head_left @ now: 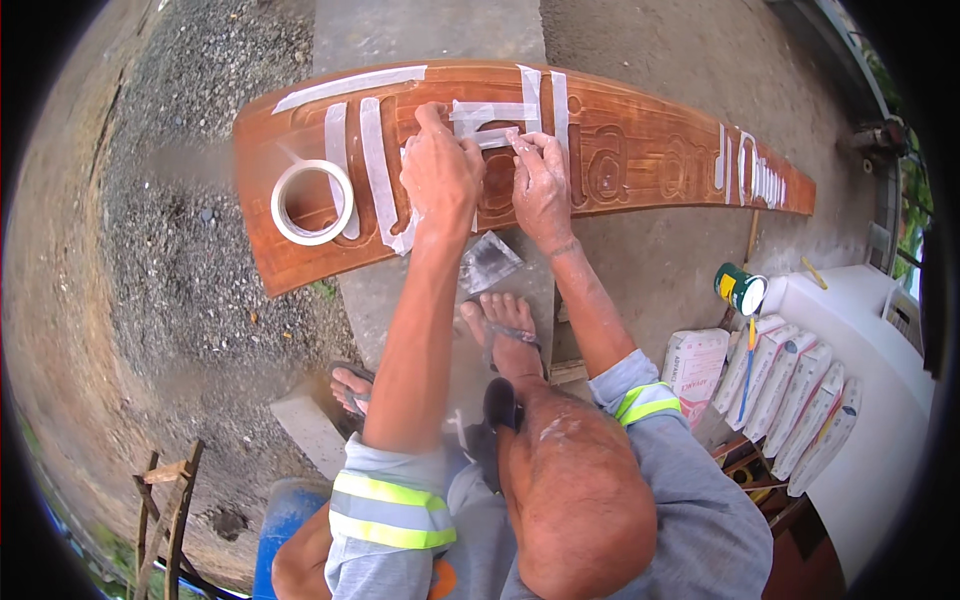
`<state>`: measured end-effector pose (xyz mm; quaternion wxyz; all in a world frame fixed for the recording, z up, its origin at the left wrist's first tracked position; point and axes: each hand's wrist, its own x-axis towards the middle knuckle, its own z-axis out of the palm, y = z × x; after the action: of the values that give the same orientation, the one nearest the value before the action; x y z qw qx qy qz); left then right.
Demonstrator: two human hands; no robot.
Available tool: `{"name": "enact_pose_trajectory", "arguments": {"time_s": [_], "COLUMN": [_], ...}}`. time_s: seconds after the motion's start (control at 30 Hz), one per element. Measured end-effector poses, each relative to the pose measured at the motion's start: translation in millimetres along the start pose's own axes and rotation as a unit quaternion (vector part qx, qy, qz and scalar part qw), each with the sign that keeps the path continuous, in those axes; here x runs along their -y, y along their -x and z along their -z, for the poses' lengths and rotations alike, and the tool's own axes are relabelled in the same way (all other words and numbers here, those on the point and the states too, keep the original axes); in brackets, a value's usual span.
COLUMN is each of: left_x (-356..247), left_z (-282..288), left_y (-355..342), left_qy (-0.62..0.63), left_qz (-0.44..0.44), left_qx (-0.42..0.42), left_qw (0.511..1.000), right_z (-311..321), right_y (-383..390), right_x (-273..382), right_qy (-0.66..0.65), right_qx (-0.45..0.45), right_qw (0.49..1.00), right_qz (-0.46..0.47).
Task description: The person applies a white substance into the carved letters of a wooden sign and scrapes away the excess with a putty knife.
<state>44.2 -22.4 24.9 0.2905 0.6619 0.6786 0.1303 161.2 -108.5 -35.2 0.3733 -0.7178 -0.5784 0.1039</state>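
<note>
A long, tapering, reddish-brown wooden board [640, 110] with carved letters lies across in front of me. Strips of whitish masking tape [375, 165] cover parts of the carving. Over the middle of the board, my left hand [440, 180] is closed with its index finger reaching forward; its thumb side meets one end of a short tape strip [490, 139]. My right hand [543, 190] pinches the strip's other end between thumb and fingertips. A roll of masking tape [343, 213] rests on the board's left part. Below the board lies a small grey-white smeared sheet [489, 262].
My sandalled foot [505, 335] stands on a concrete strip [430, 35]. Gravel [180, 260] spreads at the left. On the right are a green paint can [738, 288], stacked white sacks [790, 385] and a white ledge [850, 350]. A wooden frame [165, 510] stands lower left.
</note>
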Motion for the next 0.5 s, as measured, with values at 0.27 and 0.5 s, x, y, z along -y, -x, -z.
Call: {"name": "enact_pose_trajectory", "arguments": {"time_s": [0.27,0.5], "left_x": [-4.4,-2.9], "left_z": [1.9,-3.0], "left_y": [-2.2,-8.2], "left_qy": [-0.027,-0.065], "left_qz": [-0.018,-0.033], "left_qx": [0.011,-0.024], "left_qw": [0.999,0.997], "right_z": [1.9,-4.7], "right_y": [9.0,15.9], "right_x": [1.3,11.8], "right_qy": [0.106,0.107], "right_qx": [0.027,0.072], "right_qw": [0.992,0.989], "right_qz": [0.069,0.077]}}
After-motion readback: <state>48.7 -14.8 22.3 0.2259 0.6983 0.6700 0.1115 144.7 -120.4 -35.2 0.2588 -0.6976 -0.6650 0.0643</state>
